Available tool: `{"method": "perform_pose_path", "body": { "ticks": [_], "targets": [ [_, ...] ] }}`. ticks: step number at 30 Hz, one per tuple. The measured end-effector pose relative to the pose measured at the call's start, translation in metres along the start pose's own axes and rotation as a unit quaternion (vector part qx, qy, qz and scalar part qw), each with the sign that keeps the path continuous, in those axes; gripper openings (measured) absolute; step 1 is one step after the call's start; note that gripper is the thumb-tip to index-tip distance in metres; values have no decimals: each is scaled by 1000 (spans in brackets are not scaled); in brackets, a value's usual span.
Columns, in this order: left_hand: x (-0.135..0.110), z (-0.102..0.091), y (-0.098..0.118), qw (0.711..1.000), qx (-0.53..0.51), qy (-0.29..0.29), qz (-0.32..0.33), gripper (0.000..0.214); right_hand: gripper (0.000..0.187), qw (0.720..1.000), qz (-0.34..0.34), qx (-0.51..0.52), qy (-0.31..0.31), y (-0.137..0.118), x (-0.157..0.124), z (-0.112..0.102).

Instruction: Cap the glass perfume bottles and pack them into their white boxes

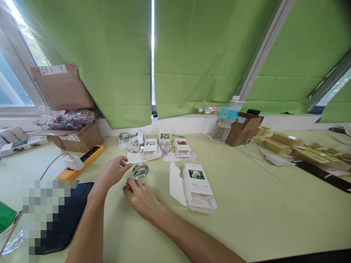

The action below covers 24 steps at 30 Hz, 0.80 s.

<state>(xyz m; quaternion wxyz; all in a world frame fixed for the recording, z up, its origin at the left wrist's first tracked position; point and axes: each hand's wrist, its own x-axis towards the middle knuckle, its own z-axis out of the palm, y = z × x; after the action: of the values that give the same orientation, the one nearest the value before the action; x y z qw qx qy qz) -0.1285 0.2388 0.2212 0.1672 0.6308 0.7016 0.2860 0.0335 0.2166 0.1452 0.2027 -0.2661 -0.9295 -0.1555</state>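
A round glass perfume bottle point(140, 170) stands on the pale green worktop point(241, 223), with both hands close by. The left grip point(111, 174) is open, its fingers spread and reaching just beside the bottle's upper left without holding it. The right grip point(141, 199) lies just below the bottle with its fingers curled inward; whether they pinch something small is too unclear to tell. Right of the bottle lies an opened white carton point(197, 186) printed with a flower. Behind the bottle stand a second glass bottle point(133, 147) and small white boxes point(150, 146). Left of it lies an orange power strip point(82, 160).
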Motion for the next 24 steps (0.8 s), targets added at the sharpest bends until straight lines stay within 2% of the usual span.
{"method": "perform_pose_path", "body": {
  "ticks": [6,12,16,20,24],
  "targets": [
    [1,1,1,1000,1,0,3,40,25,999,0,38,0,-2,-5,-15],
    [-1,0,5,1000,2,6,9,42,15,997,10,73,16,-4,-7,-28],
    [-2,-1,9,1000,4,12,7,41,16,995,4,91,40,2,-8,-41],
    [-1,-2,14,1000,0,22,14,38,22,988,-21,115,106,10,-16,-69],
    [-4,-4,26,997,6,68,35,36,28,955,-24,173,240,23,-30,-96]
  ]
}}
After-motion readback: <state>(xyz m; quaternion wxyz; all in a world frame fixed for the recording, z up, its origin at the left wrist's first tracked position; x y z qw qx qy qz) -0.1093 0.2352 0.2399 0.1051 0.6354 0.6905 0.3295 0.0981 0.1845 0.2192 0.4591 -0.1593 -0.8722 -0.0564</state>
